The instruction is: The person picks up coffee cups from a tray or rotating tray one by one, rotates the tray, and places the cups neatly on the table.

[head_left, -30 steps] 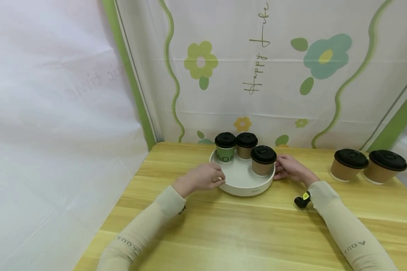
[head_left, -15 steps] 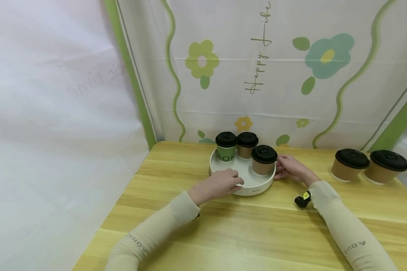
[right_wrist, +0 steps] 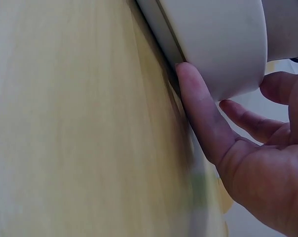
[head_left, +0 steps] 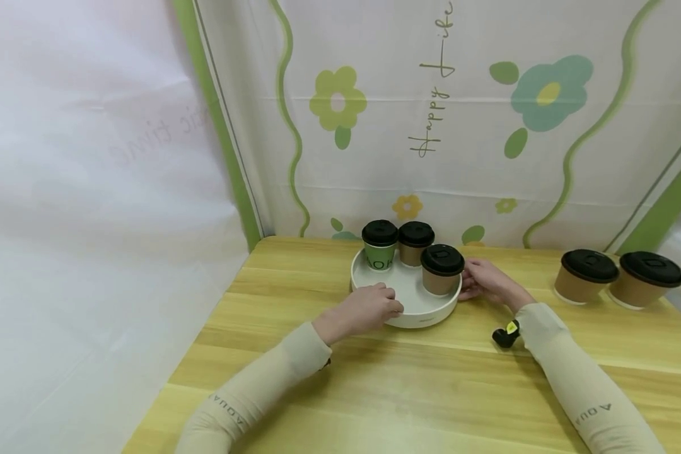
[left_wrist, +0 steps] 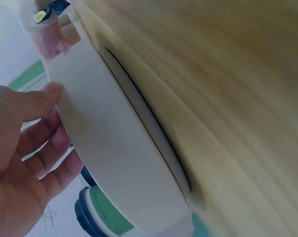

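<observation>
Fingers (left_wrist: 53, 152) of left hand (head_left: 363, 309) pinched on rim of low, round white tray (head_left: 401, 287); right hand (head_left: 484, 282) spread against its wall. Three black-lidded paper cups (head_left: 439, 282), one green, two brown, stood inside. Tray is set on yellow wood-grain table (head_left: 403, 391), backed by white flowered curtain (head_left: 386, 157).

Cream fabric left sleeve (head_left: 258, 386), matching right sleeve (head_left: 581, 378), dark printed capitals (head_left: 594, 412) on each, black rounded right-wrist device (head_left: 506, 338) with yellow patch (head_left: 512, 327), dark left-wrist piece (head_left: 326, 364) mostly hidden, form uncertain.

Left hand (head_left: 364, 309) farther right along near rim of white tray (head_left: 401, 285); tray turned slightly clockwise.
</observation>
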A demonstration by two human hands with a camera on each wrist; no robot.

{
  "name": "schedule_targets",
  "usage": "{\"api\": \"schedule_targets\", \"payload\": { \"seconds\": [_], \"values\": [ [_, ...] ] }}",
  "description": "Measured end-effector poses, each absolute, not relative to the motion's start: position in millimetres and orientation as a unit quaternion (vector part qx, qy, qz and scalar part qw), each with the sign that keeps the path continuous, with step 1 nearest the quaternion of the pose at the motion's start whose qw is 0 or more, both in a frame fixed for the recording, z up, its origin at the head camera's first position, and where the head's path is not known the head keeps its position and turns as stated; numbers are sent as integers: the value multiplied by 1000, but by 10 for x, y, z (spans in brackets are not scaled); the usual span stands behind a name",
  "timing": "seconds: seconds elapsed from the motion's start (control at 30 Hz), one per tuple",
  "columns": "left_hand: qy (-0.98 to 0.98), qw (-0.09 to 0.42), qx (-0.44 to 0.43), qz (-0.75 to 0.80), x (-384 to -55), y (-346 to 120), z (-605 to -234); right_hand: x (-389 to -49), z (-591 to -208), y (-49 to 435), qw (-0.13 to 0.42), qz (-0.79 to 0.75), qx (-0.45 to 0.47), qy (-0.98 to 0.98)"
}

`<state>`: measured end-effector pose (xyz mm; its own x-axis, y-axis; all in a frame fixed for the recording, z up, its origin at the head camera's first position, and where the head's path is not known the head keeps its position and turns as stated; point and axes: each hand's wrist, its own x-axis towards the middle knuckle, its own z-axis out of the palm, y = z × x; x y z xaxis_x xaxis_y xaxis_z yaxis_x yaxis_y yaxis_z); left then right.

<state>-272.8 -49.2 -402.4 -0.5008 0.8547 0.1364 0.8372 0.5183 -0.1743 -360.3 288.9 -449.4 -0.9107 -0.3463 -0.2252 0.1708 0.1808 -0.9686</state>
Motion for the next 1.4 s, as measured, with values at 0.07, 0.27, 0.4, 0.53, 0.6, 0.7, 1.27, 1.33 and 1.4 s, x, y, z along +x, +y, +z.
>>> {"api": "schedule_targets", "payload": {
  "seconds": [0.07, 0.27, 0.4, 0.53, 0.6, 0.7, 1.27, 1.33, 1.4],
  "values": [
    [-867, 96, -487, 33, -2741, -538, -4020, -3607, -4498, 2876, 205, -641, -62, 737],
    [-869, 79, -488, 6, -2796, -670, -3979, -3618, -4486, 2841, 209, -646, -69, 731],
    [-870, 58, -490, -7, -2846, -754, -3945, -3618, -4473, 2841, 213, -647, -72, 729],
    [-866, 58, -497, -10, -2903, -827, -3923, -3620, -4464, 2848, 213, -648, -75, 727],
    [-864, 62, -500, -8, -2931, -851, -3923, -3621, -4461, 2848, 212, -648, -78, 728],
    [-862, 54, -504, -12, -2962, -866, -3922, -3618, -4461, 2852, 213, -645, -77, 730],
    [-897, 103, -225, -365, -3360, -943, -3814, -3610, -4471, 2895, 210, -639, -68, 737],
    [-893, 104, -187, -397, -3435, -947, -3830, -3605, -4476, 2900, 209, -641, -64, 736],
    [-888, 99, -153, -421, -3495, -957, -3849, -3603, -4476, 2902, 210, -641, -62, 736]
  ]
}}
